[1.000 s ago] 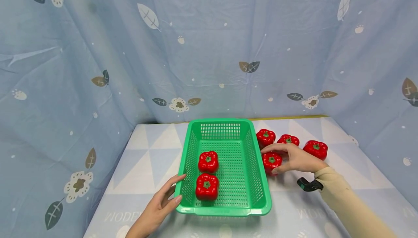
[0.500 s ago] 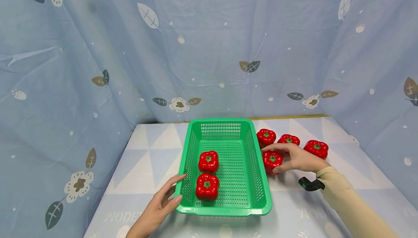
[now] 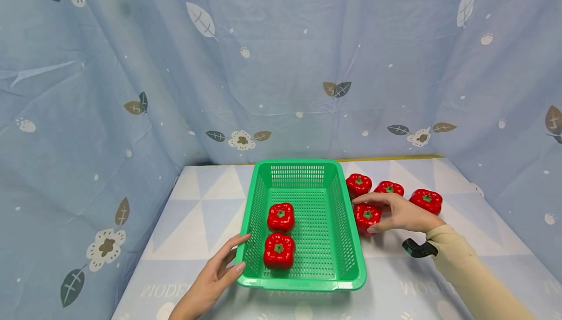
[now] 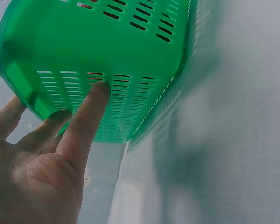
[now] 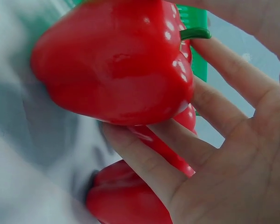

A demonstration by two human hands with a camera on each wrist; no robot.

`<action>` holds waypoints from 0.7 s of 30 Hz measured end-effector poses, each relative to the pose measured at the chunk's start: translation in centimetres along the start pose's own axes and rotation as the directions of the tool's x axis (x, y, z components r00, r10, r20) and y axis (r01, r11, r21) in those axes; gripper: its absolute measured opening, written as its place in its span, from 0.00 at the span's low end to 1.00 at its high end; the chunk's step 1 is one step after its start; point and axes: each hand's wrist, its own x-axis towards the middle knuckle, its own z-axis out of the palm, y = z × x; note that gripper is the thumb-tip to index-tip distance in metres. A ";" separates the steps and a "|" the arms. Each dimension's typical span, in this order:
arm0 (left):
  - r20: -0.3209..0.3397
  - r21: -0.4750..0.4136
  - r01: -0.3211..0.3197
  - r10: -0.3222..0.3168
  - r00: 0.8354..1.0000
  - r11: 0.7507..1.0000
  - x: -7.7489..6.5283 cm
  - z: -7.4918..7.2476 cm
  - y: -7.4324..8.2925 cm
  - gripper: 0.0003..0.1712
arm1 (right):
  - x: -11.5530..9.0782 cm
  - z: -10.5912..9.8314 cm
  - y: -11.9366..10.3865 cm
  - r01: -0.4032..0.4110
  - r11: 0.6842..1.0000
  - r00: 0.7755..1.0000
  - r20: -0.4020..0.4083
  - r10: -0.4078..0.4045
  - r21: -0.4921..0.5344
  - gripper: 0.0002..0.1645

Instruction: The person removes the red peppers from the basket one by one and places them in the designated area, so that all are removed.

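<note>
A green plastic basket (image 3: 303, 283) sits on the table with two red bell peppers, a rear one (image 3: 281, 217) and a front one (image 3: 279, 251), along its left side. My left hand (image 3: 210, 281) holds the basket's left rim, and several fingers (image 4: 91, 107) touch its slotted outer wall in the left wrist view. Beside the basket's right wall, my right hand (image 3: 399, 212) grips another red bell pepper (image 3: 366, 217) between thumb and fingers. This pepper (image 5: 116, 65) shows its green stem toward the palm in the right wrist view.
Behind the right hand lie more red bell peppers: one near the basket (image 3: 358, 184), one in the middle (image 3: 389, 187) and one farther right (image 3: 426, 201). A patterned cloth (image 3: 197, 222) covers the table. Blue curtains (image 3: 281, 66) close off the back and sides.
</note>
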 end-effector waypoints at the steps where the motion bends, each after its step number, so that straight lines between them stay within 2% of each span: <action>1: 0.002 -0.006 -0.001 0.001 1.000 1.000 0.0 0.0 0.0 0.34 | 0.0 0.0 0.0 0.004 1.000 1.000 0.000 -0.004 0.003 0.41; 11: 0.001 0.003 0.003 -0.003 1.000 1.000 0.0 0.0 0.0 0.34 | -0.1 -0.6 -0.5 0.007 1.000 1.000 -0.016 -0.007 -0.005 0.40; 17: -0.002 -0.030 0.007 -0.007 1.000 1.000 0.1 0.1 0.3 0.35 | -0.1 -1.9 -1.6 -0.005 1.000 1.000 -0.019 0.005 -0.009 0.39; 21: -0.006 -0.032 0.004 -0.004 1.000 0.999 0.1 0.1 0.3 0.35 | 0.1 -3.1 -2.6 0.040 0.998 0.999 -0.015 -0.041 -0.052 0.38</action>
